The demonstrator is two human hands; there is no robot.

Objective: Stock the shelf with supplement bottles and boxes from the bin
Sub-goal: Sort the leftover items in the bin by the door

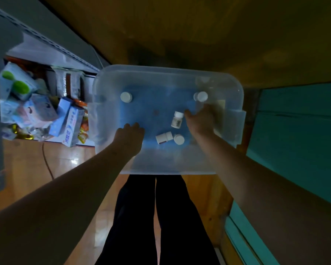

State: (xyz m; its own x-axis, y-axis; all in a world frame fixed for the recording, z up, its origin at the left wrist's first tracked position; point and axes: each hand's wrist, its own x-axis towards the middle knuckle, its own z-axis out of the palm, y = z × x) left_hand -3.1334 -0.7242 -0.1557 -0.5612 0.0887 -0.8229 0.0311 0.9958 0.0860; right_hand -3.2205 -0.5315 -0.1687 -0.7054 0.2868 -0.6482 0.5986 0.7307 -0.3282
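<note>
Both hands inside clear bin [235, 88]: left hand [131, 133] fingers curled, empty; right hand [200, 119] grip unclear beside lying white bottle [177, 119].

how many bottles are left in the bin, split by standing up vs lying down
Standing upright, white caps facing up: 3 (far left, far right, near middle)
Lying on their sides: 2 (one by the right hand, one nearer)
Total: 5 bottles in the clear bin
</note>
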